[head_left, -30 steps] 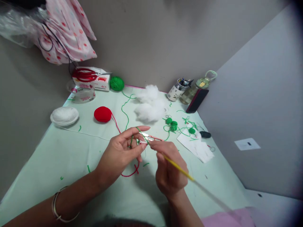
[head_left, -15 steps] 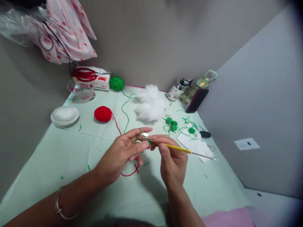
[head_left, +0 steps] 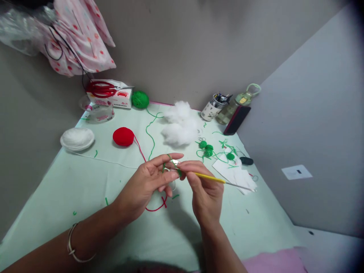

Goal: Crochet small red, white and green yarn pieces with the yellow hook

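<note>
My left hand (head_left: 145, 184) pinches a small green crochet piece (head_left: 179, 172) between thumb and fingers, with green yarn (head_left: 172, 159) looped over its raised index finger. In my right hand (head_left: 206, 189) is a crochet hook (head_left: 210, 177) with a yellow grip, its left end at the green piece. Fingertips hide most of the piece and the hook's working tip. Red yarn (head_left: 155, 209) curls on the table below my left hand. A red yarn ball (head_left: 123, 137) and a green yarn ball (head_left: 140, 99) lie farther back.
White stuffing (head_left: 180, 125) lies at the back centre, a white yarn ball (head_left: 77, 139) at the left. Small green balls (head_left: 208, 148) and white paper (head_left: 234, 174) are on the right. A pen cup (head_left: 212, 109), bottle (head_left: 227, 112), phone (head_left: 237, 120) and box with scissors (head_left: 122, 99) stand behind.
My right hand and the hook have shifted slightly left, and the hook's free right end sits a little higher. My left hand has hardly moved.
</note>
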Motion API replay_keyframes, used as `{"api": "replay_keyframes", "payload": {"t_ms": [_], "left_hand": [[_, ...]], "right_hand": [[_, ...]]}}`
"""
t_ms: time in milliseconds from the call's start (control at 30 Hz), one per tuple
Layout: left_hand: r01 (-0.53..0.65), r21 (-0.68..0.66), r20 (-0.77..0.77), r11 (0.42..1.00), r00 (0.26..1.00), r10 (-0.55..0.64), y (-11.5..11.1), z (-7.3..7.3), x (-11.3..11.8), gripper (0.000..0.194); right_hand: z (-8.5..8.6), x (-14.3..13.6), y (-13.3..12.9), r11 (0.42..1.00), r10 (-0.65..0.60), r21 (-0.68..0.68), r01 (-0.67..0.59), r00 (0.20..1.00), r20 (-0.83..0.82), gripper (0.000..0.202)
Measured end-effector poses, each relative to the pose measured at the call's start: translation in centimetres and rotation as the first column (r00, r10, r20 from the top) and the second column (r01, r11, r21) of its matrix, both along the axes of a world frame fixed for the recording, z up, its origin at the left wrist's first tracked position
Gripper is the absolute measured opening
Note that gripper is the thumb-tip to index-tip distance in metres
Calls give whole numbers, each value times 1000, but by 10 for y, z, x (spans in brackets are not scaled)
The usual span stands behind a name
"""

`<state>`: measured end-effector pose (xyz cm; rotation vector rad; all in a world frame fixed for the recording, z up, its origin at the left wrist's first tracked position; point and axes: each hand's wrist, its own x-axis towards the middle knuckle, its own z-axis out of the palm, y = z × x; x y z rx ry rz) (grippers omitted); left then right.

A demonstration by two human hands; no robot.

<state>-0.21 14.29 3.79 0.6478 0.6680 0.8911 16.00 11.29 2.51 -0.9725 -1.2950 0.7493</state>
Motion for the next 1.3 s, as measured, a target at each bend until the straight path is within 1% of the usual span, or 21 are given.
{"api": "replay_keyframes", "payload": {"t_ms": [33, 100, 200, 300, 367, 433, 500, 567, 633, 700, 733, 767, 800, 867, 900, 967, 1033, 1100, 1167, 1233, 1300], "left_hand": [[4, 25, -25, 1000, 1000, -3, -1, 0, 1, 34], [13, 52, -67, 999, 998, -10, -3, -1, 1, 33], [20, 79, -111, 997, 994, -11, -2, -2, -2, 31], [25, 100, -140, 995, 990, -11, -1, 0, -4, 30], [14, 118, -164, 993, 987, 5, -1, 1, -5, 30], [-12, 146, -198, 989, 979, 41, -2, 1, -6, 29], [-23, 174, -240, 984, 969, 65, -3, 1, -6, 30], [-27, 198, -280, 980, 956, 83, -5, -1, -5, 30], [-61, 215, -291, 975, 949, 124, -8, -2, -3, 31], [-98, 192, -244, 976, 959, 144, -9, -3, 0, 37], [-90, 149, -197, 985, 973, 119, -9, -3, 1, 41], [-59, 85, -139, 995, 988, 71, -8, -3, 2, 45], [-16, 13, -76, 1000, 997, 17, -7, -2, 2, 47], [55, -106, 30, 993, 998, -52, -4, -1, 2, 45], [61, -136, 59, 989, 997, -53, -2, -1, 1, 42], [40, -133, 78, 990, 997, -30, 1, 0, 0, 38], [38, -90, 74, 995, 997, -31, 1, 0, -1, 36], [41, -43, 51, 998, 998, -39, -1, 0, 0, 34], [16, -9, 10, 1000, 1000, -16, -3, -1, 2, 35], [-19, 7, -18, 1000, 1000, 19, -5, -2, 3, 39], [-10, -27, 2, 1000, 1000, 10, -5, -3, 3, 38]], "right_hand": [[-1, 0, 0, 1000, -4, -16, 4, 1000, -9, 18], [-2, 1, 1, 998, 3, -65, -9, 996, -92, 18], [-3, 4, 3, 989, 50, -123, -80, 972, -231, 19], [-2, 4, 1, 989, 55, -120, -85, 971, -234, 19], [0, 3, -3, 995, 24, -90, -39, 986, -164, 20], [3, 1, -7, 999, -29, -40, 27, 999, -43, 21], [4, 1, -10, 996, -84, 31, 81, 992, 96, 24], [2, 1, -11, 987, -121, 136, 91, 966, 230, 27], [-3, 0, -11, 957, -179, 282, 68, 903, 390, 28], [-10, -1, -10, 898, -307, 437, 55, 790, 531, 31], [-13, -2, -10, 868, -373, 494, 60, 735, 566, 33], [-14, -3, -10, 847, -413, 528, 67, 708, 573, 34], [-15, -3, -10, 845, -414, 529, 79, 722, 554, 35], [-11, -2, -9, 890, -328, 440, 121, 840, 433, 32], [-9, -1, -7, 919, -268, 370, 136, 904, 333, 30], [-3, 1, -4, 965, -160, 229, 127, 978, 132, 27], [2, 1, 0, 987, -80, 143, 72, 996, 49, 23], [3, -1, 1, 994, -40, 101, 33, 997, 69, 20], [1, -4, -1, 994, -69, 95, 56, 987, 147, 22], [-2, -6, -5, 982, -151, 156, 110, 949, 278, 26], [-5, -6, -9, 953, -245, 267, 143, 881, 405, 35]]}}
